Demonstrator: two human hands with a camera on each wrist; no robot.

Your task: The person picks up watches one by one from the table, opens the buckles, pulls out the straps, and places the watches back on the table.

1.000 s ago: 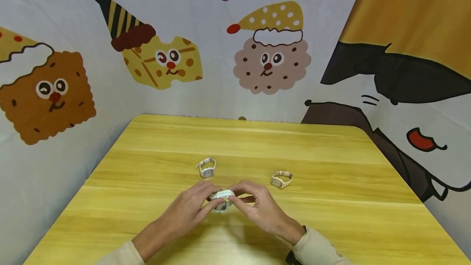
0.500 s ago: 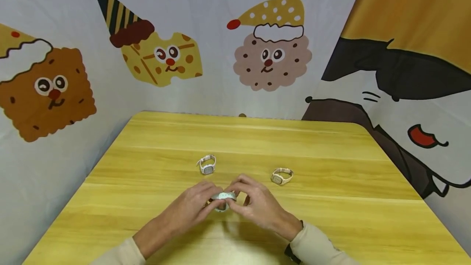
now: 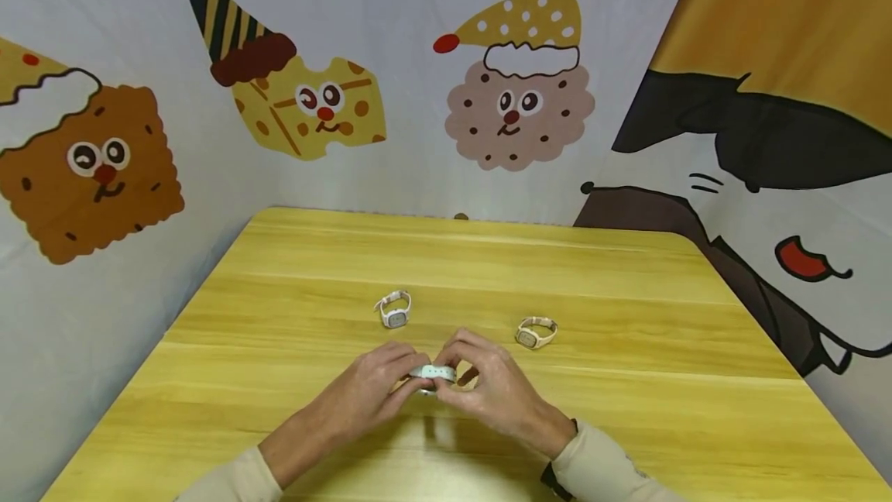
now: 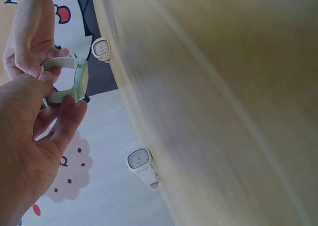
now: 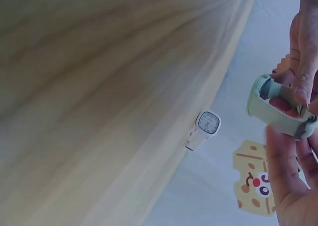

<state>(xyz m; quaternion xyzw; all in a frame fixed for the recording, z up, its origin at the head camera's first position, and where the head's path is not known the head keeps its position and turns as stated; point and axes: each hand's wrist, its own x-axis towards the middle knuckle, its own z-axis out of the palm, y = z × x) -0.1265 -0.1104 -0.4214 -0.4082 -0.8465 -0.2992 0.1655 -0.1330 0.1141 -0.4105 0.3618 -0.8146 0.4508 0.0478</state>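
Observation:
Both hands hold a pale mint-green wristwatch [image 3: 433,372] just above the wooden table. My left hand [image 3: 379,382] pinches one side of its strap between thumb and fingers. Fingers of my right hand [image 3: 491,386] pinch the strap on the other side. In the left wrist view the watch [image 4: 81,79] forms a loop, its case facing away from the hands. The right wrist view shows the strap ends of the watch [image 5: 271,109] meeting between the fingertips. Whether the buckle is fastened, I cannot tell. From the head view, most of the dial is hidden.
A white watch [image 3: 396,311] stands on the table [image 3: 293,285] beyond the left hand. Farther right is a cream-beige watch [image 3: 536,333]. Cartoon-printed fabric [image 3: 411,192] borders the table's back and sides. A black band [image 3: 555,480] shows at the right sleeve.
The hands have drifted slightly right with the mint-green watch. Its dial has tipped out of the head view, leaving mostly the holed strap showing. The other watches have stayed put.

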